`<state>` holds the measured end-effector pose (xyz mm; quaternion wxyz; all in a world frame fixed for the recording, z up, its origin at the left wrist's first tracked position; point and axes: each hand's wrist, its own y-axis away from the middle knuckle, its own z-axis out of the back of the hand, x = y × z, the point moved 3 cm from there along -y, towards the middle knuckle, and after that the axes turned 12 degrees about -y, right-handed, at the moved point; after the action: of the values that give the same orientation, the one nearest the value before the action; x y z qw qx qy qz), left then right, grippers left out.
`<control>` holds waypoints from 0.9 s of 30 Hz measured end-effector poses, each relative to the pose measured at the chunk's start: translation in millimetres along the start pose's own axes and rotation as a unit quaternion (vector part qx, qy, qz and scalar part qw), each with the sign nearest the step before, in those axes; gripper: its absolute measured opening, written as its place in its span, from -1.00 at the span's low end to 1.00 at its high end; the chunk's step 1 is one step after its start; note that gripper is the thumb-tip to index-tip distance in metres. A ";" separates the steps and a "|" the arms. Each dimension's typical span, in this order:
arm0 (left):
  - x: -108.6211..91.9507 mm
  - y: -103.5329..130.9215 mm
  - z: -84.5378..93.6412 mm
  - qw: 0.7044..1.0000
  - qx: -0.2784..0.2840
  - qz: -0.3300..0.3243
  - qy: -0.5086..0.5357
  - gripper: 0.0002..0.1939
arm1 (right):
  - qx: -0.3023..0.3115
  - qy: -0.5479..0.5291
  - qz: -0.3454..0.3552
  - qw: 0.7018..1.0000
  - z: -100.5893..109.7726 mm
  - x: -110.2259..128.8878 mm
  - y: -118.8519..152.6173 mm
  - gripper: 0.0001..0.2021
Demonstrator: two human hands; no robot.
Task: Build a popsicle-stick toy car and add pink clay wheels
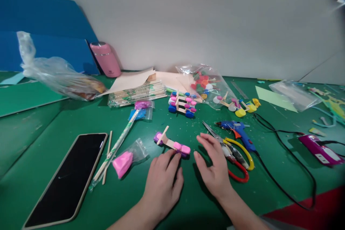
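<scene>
A small model made of a wooden stick piece with pink and purple parts (169,143) lies on the green table. My left hand (163,179) is at its near side, fingertips touching or very close to its right part, fingers bent together; whether they grip it is unclear. To the right, my right hand (212,165) is held with its fingers apart and nothing in them. Beside it are red-handled scissors (238,174), a yellow-handled tool (250,154) and a blue glue gun (239,131). A bag of pink clay (123,163) lies left of my left hand.
A black phone (67,179) and wrapped sticks (118,143) lie left. Similar small models (183,105) and a bag of colourful pieces (205,82) stand behind. A pink bottle (106,59) leans at the wall. The black cable (277,190) runs right, near a purple power strip (320,149).
</scene>
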<state>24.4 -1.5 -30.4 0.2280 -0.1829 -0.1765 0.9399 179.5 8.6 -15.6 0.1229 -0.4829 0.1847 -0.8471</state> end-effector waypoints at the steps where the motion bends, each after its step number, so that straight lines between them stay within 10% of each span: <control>1: 0.2 0.2 0.8 1.000 -0.008 0.002 0.002 -0.72 | -0.009 -0.010 -0.024 1.000 1.3 -2.7 -0.9 -0.58; 9: 2.8 -0.3 4.6 0.999 -0.036 0.020 0.012 -0.92 | 0.098 0.017 -0.093 0.991 -12.2 -4.9 -4.1 -0.50; 27: 2.7 7.0 5.0 0.999 -0.039 0.030 0.009 -0.71 | 0.119 0.054 -0.074 0.989 -22.0 -7.8 -7.4 -0.76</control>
<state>17.5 -7.2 -29.7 0.1939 -0.2058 -0.2055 0.9369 164.2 22.5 -28.7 0.1058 -0.4312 0.0527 -0.8945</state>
